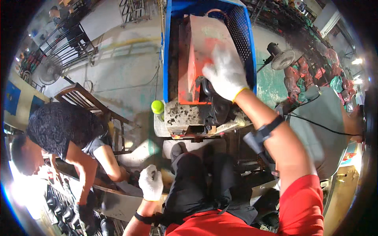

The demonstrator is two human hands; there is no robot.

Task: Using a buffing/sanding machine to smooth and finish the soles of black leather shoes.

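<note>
My right hand [225, 71], in a white glove, reaches forward and rests on a worn red metal machine block [195, 59], its fingers closed around a dark curved handle [206, 87] on the block's side. The block sits on a grimy grey base [185, 114] in front of a blue perforated plastic crate [244, 35]. My left hand [151, 182], also white-gloved, hangs low by my left knee with fingers curled; whether it holds something is not clear. My legs in black trousers [197, 185] fill the lower middle.
A person in a dark patterned shirt [59, 122] bends over dark parts at lower left. Another person in grey [323, 129] stands at right. A yellow-green cap [157, 106] sits by the machine base. An angle grinder [280, 57] lies right of the crate. A wooden frame [84, 100] leans at left.
</note>
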